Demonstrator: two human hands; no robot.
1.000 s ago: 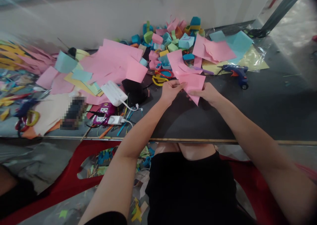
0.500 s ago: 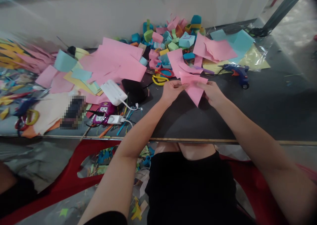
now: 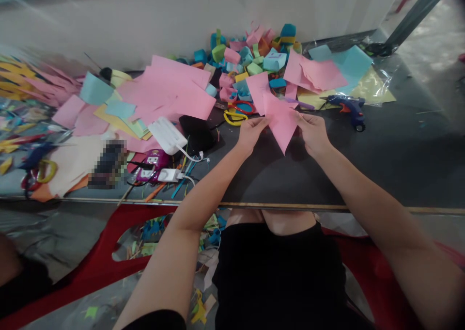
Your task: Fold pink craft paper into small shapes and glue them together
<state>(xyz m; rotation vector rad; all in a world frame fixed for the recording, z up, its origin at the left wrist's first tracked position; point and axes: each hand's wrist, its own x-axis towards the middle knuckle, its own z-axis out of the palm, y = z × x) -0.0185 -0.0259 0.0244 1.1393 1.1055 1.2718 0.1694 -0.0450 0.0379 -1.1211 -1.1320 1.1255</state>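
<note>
A pink paper sheet (image 3: 280, 121), folded to a point that aims toward me, is held up just above the dark table (image 3: 381, 160). My left hand (image 3: 250, 133) pinches its left edge and my right hand (image 3: 313, 132) pinches its right edge. Both hands are closed on the paper, thumbs on top.
Loose pink, blue and yellow sheets (image 3: 170, 90) lie left of my hands. A heap of small folded paper boxes (image 3: 250, 54) sits at the back. Yellow-handled scissors (image 3: 236, 114), a blue glue gun (image 3: 348, 107), a white power bank (image 3: 167, 136) with cables and a red chair (image 3: 109, 262) are nearby.
The pink sheet has been turned and lifted between my hands; its point now aims straight down toward me. My right hand shifted slightly right and up along the edge.
</note>
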